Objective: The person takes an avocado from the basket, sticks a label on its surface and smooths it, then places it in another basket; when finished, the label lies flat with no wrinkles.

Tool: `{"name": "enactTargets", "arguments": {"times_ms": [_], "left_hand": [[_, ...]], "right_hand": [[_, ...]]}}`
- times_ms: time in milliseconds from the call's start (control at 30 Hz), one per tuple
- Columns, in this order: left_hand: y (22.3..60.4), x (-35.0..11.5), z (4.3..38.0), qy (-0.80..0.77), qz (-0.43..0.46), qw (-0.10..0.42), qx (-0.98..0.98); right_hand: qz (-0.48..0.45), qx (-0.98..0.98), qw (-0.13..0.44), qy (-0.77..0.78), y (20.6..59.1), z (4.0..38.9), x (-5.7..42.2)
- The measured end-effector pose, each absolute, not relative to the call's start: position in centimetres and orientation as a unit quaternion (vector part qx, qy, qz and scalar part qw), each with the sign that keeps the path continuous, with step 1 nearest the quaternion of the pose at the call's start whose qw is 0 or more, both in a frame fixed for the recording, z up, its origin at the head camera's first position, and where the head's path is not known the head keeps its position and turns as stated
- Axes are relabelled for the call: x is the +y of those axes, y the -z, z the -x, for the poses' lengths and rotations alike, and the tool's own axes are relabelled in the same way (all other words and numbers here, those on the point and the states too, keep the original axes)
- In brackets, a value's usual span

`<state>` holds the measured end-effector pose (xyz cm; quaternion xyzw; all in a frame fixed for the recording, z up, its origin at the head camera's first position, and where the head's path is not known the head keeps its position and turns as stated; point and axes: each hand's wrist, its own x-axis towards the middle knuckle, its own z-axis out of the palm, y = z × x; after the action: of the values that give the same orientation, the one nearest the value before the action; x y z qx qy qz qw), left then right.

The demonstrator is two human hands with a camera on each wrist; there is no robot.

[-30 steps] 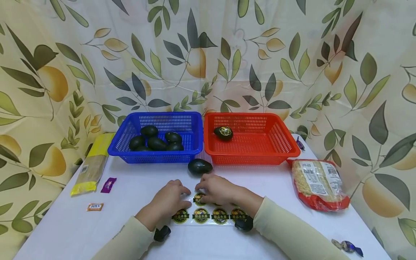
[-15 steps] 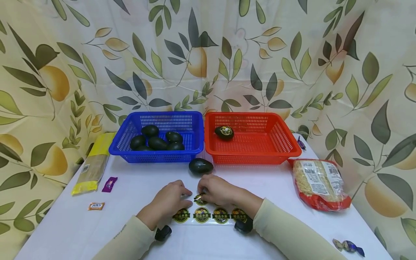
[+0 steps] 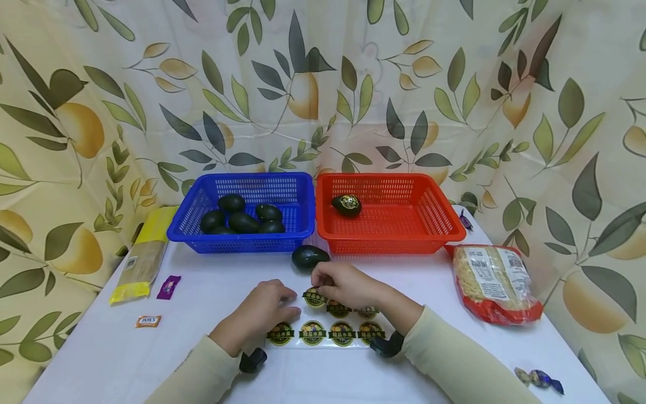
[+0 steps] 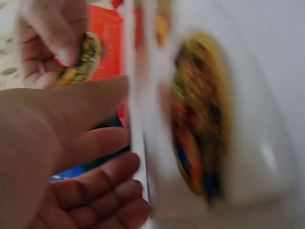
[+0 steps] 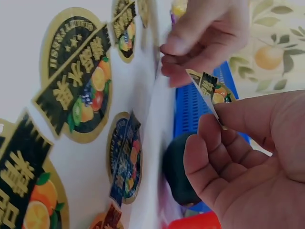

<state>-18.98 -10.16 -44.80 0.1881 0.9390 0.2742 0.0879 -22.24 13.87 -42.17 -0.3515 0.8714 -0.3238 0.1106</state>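
My right hand (image 3: 350, 286) pinches a round black-and-gold fruit sticker (image 5: 209, 90) between thumb and forefinger. Peeled free, the sticker is held above the sticker sheet (image 3: 327, 343), its pale back partly showing in the right wrist view. At the left end of the sheet is my left hand (image 3: 259, 308), fingers loosely bent with nothing seen between them. Whether its fingertips touch the sheet cannot be told. Several matching stickers (image 3: 312, 333) remain on the sheet. One dark avocado (image 3: 310, 258) lies on the table just beyond my right hand.
Behind stand a blue basket (image 3: 239, 244) of several avocados and a red basket (image 3: 383, 247) with one stickered avocado (image 3: 346, 205). Yellow-ended packet (image 3: 146, 252), purple candy (image 3: 169, 287) and orange candy (image 3: 148, 321) lie left. A noodle bag (image 3: 494, 283) and wrapped candy (image 3: 540, 379) lie right.
My right hand has lifted and shifted slightly right and away, and a sticker has come off the sheet in its fingers. My left hand has stayed almost in place.
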Motion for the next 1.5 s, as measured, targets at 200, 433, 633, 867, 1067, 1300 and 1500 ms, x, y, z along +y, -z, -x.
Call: {"name": "enactTargets", "arguments": {"times_ms": [200, 433, 633, 867, 1067, 1300, 1500], "left_hand": [[44.5, -9.6, 19.0, -0.394, -0.173, 0.06, 0.9], [44.2, -8.8, 19.7, -0.453, -0.125, 0.037, 0.882], [43.3, -8.7, 21.6, -0.491, -0.096, 0.03, 0.865], [43.3, -8.1, 23.8, -0.476, -0.062, -0.003, 0.877], [43.5, -7.6, 24.5, -0.451, -0.005, -0.022, 0.892], [44.4, -7.5, 24.7, -0.448, -0.002, -0.043, 0.893], [44.8, -7.1, 24.8, -0.464, -0.002, -0.054, 0.884]], "right_hand": [[0.337, 0.869, 0.115, 0.343, 41.7, 22.4, 14.0], [0.292, 0.867, 0.089, 0.393, 41.7, 22.4, 13.8], [0.181, 0.873, 0.055, 0.45, 42.4, 23.0, 13.5], [0.111, 0.887, 0.0, 0.447, 43.5, 24.3, 11.8], [0.075, 0.911, -0.064, 0.4, 44.1, 25.1, 10.1], [0.09, 0.914, -0.096, 0.384, 44.6, 25.2, 9.8], [0.093, 0.923, -0.11, 0.357, 44.3, 25.2, 9.6]]}}
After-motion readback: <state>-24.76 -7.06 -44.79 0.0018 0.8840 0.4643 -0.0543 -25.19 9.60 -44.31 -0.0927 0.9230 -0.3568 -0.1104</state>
